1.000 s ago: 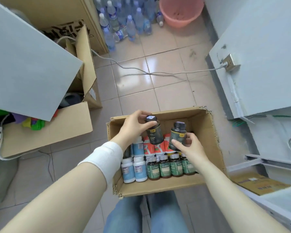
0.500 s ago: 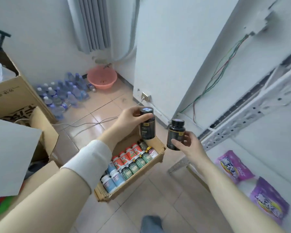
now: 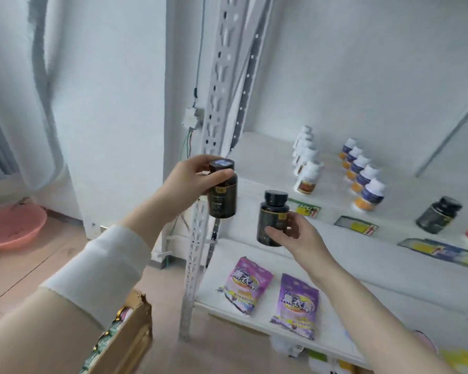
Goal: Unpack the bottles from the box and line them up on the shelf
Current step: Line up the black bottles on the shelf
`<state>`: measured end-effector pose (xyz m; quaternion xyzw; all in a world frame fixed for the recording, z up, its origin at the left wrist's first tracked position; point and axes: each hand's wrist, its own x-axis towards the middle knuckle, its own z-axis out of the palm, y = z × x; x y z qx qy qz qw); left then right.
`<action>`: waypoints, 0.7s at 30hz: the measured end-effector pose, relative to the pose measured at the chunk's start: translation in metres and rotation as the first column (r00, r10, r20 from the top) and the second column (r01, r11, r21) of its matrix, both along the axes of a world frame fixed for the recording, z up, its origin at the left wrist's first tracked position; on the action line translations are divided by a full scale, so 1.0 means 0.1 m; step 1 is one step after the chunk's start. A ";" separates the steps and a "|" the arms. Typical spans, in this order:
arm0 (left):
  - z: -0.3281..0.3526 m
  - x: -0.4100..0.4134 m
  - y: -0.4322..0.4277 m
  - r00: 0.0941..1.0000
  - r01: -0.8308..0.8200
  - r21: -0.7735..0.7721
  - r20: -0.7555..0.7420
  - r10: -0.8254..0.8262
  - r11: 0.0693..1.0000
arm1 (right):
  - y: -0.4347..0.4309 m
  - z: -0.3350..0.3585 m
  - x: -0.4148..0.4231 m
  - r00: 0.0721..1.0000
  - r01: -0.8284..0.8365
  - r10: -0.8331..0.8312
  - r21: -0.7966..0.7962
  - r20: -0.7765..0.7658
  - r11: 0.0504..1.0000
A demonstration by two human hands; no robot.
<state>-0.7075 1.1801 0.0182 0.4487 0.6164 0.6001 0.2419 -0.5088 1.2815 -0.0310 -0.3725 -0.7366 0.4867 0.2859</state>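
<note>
Head view: white shelf carries rows of white bottles and one dark bottle. Left hand fingers pinch a dark bottle's cap; right hand fingers wrap another dark bottle, both held in front of the shelf.

Glossy dark plastic bottles, perforated white metal shelf, cardboard box.

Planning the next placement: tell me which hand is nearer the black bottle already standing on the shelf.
The right hand. It holds its bottle just below and left of the lone black bottle, near that shelf's front edge. The left hand is farther left, by the upright post.
</note>
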 end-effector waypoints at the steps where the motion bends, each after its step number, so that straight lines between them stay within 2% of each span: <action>1: 0.08 0.18 0.13 1.000 0.017 0.004 -0.022 -0.017 1.000 | 0.09 0.07 0.21 1.000 0.018 -0.018 0.012 -0.007 1.000; 12: 0.76 2.17 1.66 0.968 0.105 0.016 -0.233 -0.099 0.994 | 1.13 0.79 2.41 0.979 0.186 -0.175 0.101 -0.105 0.977; 21: 0.96 2.89 3.13 0.929 0.202 -0.020 -0.311 -0.198 0.979 | 2.28 1.22 3.11 0.959 0.282 -0.278 0.130 -0.045 0.951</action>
